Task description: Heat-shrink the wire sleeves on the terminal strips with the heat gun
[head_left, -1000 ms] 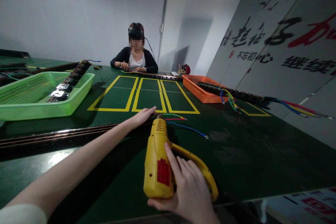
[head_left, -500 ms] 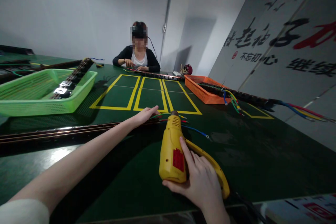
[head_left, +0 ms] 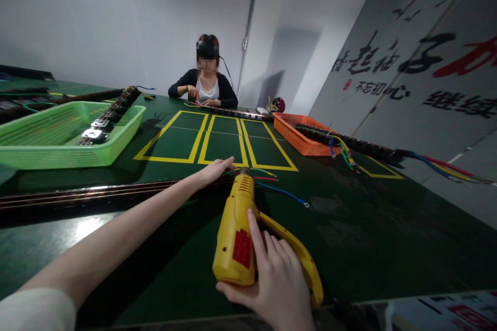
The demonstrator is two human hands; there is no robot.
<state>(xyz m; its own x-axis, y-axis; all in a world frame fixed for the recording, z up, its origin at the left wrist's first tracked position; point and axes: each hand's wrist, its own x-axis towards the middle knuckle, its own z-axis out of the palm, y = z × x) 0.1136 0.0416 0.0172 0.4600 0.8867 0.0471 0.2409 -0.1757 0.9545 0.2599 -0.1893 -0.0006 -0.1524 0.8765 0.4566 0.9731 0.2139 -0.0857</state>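
My right hand is closed round the handle of a yellow heat gun, its index finger stretched along the body. The gun's metal nozzle points away from me, over the wires beside my left hand. My left hand is closed on the wires at the end of a long dark bar with copper-coloured strips; its lower fingers are hidden. Green, red and blue wires fan out to the right past the nozzle, and the blue wire ends in a ring terminal.
A green basket with a bar in it stands left. An orange basket at right carries another wired bar. Yellow tape outlines mark the green table. Across it sits a person with hands at another bar.
The heat gun in my right hand has moved left and slightly toward me, its nozzle now nearer my left hand. My left hand stays in place. The person opposite has shifted a hand.
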